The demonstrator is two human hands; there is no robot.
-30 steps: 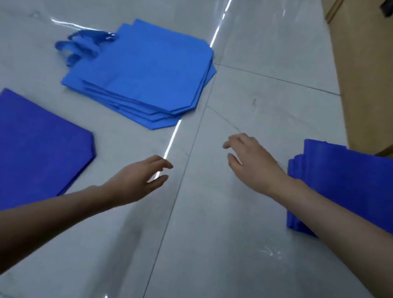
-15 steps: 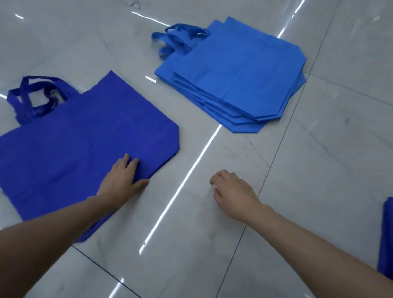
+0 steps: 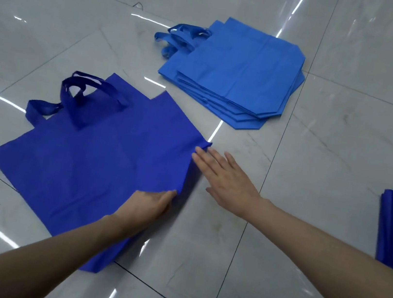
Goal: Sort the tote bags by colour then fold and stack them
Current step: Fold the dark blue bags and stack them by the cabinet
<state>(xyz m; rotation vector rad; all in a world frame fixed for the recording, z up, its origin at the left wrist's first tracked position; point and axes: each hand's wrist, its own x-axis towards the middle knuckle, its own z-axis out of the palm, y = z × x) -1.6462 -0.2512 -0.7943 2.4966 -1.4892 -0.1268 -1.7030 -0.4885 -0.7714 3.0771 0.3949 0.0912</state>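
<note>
At the edge of the dark blue tote bag [image 3: 82, 157], the left hand [image 3: 148, 205] grips fabric; the right hand [image 3: 228, 184] lies flat, touching its corner.

The right hand [image 3: 224, 178] has left the bare floor, its curled fingers now straight, their tips touching the dark bag's [image 3: 87, 158] right corner. The left hand [image 3: 150, 205] has slid along to that bag's near right edge, which now stands slightly raised and rumpled.
</note>
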